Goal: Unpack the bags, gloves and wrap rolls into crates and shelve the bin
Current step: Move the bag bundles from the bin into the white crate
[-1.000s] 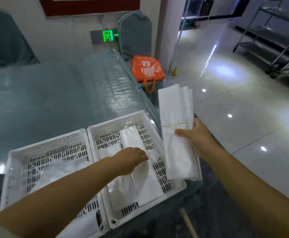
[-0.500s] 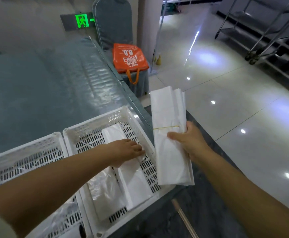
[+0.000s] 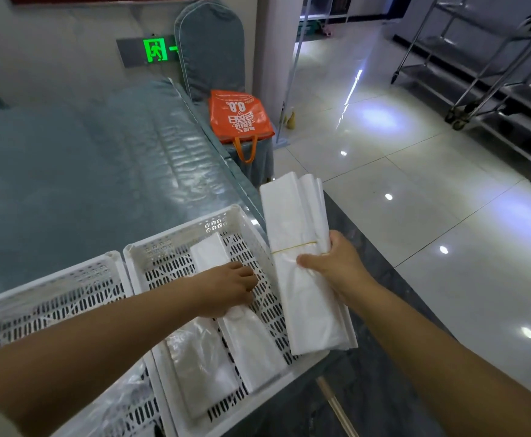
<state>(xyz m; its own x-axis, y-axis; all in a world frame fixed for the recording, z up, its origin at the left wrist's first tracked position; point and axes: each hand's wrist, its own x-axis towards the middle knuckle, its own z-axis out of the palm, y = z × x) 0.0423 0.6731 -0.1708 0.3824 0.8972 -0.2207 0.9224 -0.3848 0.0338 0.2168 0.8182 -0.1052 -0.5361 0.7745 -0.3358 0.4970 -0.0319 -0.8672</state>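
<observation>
Little has moved since earlier: right hand [image 3: 336, 272] still grips the banded bag bundle [image 3: 302, 266] over the right crate's [image 3: 226, 216] edge. Left hand [image 3: 229, 287] lies flat, fingers loose, on a white bag pack [image 3: 242, 335] inside that crate, clear pack [image 3: 201, 364] beside it. Left crate [image 3: 68, 279] touches it on the table [image 3: 100, 171].

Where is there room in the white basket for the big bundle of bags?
Bare slotted floor in the white plastic crate lies between the white bag pack and the right wall, below the banded bag bundle. The left is crowded.

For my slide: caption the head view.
Right hand holds a banded bag bundle over the white crate; left hand presses a bag pack inside.
</observation>
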